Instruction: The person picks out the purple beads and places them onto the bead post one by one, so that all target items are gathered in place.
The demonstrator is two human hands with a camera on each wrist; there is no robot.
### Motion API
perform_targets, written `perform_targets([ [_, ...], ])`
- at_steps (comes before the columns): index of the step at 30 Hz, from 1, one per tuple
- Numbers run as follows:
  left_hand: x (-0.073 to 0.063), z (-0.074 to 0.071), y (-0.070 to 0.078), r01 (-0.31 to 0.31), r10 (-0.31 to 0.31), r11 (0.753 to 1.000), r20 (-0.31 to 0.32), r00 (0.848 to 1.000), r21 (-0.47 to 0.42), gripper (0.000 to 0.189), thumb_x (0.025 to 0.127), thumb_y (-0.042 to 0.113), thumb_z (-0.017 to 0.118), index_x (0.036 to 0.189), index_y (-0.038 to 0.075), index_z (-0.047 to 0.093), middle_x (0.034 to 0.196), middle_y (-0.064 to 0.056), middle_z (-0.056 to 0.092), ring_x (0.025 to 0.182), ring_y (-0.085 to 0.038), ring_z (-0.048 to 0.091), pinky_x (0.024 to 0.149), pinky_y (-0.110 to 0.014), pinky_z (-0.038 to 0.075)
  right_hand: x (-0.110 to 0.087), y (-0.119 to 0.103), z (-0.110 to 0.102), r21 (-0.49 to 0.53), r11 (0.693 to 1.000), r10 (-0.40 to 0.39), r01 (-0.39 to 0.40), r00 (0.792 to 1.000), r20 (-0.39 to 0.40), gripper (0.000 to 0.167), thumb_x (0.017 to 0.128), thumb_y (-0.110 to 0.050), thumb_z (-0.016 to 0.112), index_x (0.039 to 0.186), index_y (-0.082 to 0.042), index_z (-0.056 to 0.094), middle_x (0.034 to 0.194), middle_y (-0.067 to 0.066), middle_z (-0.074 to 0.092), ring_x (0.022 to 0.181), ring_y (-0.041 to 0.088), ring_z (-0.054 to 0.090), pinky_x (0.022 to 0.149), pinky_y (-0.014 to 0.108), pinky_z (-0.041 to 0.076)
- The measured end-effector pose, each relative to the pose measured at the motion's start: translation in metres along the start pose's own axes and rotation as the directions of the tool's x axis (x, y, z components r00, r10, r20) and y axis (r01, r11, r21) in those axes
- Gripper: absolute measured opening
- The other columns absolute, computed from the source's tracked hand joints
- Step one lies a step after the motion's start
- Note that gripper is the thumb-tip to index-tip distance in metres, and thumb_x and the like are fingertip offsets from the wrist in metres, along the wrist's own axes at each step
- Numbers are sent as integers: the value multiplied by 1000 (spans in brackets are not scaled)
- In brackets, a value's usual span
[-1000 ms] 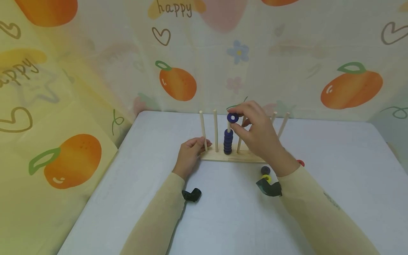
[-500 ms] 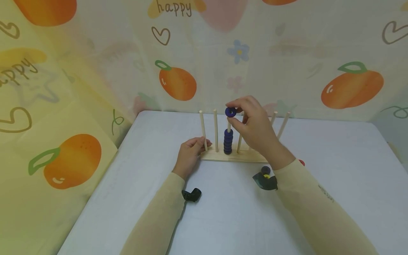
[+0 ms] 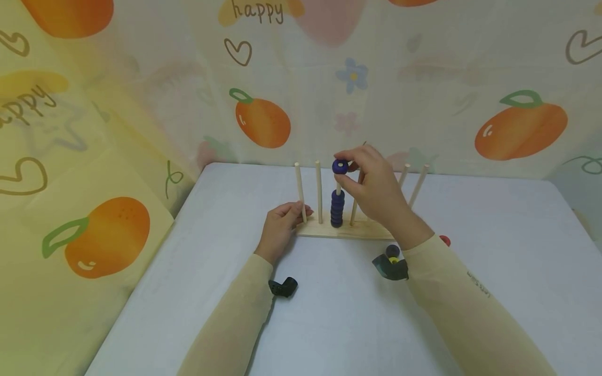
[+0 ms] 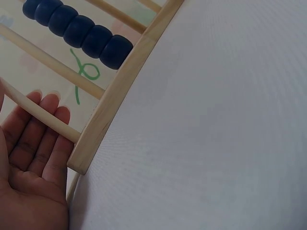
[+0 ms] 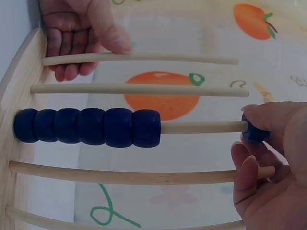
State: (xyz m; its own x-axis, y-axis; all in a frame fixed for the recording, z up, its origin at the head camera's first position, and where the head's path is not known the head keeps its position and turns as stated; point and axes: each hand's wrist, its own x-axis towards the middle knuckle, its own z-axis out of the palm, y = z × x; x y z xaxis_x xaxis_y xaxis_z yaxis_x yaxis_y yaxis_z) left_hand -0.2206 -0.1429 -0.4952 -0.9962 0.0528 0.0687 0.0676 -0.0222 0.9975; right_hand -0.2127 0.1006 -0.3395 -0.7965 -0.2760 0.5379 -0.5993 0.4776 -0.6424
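My right hand point(image 3: 378, 185) pinches a dark blue bead point(image 3: 335, 169) between thumb and fingers at the top of the third peg from the left. In the right wrist view, the tip of that peg point(image 5: 206, 127) meets the held bead point(image 5: 254, 132). Lower on the same peg, several blue beads point(image 3: 336, 210) are stacked down to the wooden base point(image 3: 345, 231). My left hand point(image 3: 276, 230) holds the leftmost peg point(image 3: 299, 183) near its foot, the thumb on one side and the fingers point(image 4: 50, 108) behind it.
Bare pegs point(image 3: 319, 188) stand left and right of the stack; my right hand hides some. A dark bead point(image 3: 392, 250) and a yellow bead point(image 3: 394, 259) lie before the base. A red bead point(image 3: 444, 241) shows beside my right sleeve. A patterned cloth point(image 3: 305, 94) hangs behind the table.
My right hand has risen slightly, and the blue bead in it has tilted, its hole turning from facing the head camera toward the peg's tip. The left hand stays put.
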Motion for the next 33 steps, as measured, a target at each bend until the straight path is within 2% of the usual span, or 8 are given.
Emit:
perform_targets([
  [8,0,0,0,-1,1,1000,-2,1000,-12,45,110,41,69,114,-3,79,112,-15,78,113,-28,74,102,-42,59,-1,0,1,-30,999,30,-29,999,27,33,102,-5,78,133,0,72,122,12,68,95,26,61,66,33,47],
  [21,1,0,1,-8,9,999,11,1000,-39,44,110,37,69,115,-6,78,114,-18,78,114,-30,73,103,-42,58,-2,2,1,-47,996,74,-70,993,89,36,103,-6,77,137,1,70,130,15,65,109,30,63,72,38,50],
  [26,2,0,0,-8,9,999,12,1000,-37,44,110,37,69,115,-6,78,113,-18,78,114,-29,73,102,-41,59,-3,2,1,-40,997,65,-62,994,87,38,101,-7,79,137,0,70,132,14,65,112,30,64,73,38,51],
  [33,1,-1,-1,-8,8,999,14,1000,-36,45,110,39,69,114,-5,78,113,-17,78,115,-30,73,102,-42,59,-5,4,1,-14,999,36,-35,997,71,38,101,-7,80,137,0,70,131,14,66,108,29,66,72,38,52],
])
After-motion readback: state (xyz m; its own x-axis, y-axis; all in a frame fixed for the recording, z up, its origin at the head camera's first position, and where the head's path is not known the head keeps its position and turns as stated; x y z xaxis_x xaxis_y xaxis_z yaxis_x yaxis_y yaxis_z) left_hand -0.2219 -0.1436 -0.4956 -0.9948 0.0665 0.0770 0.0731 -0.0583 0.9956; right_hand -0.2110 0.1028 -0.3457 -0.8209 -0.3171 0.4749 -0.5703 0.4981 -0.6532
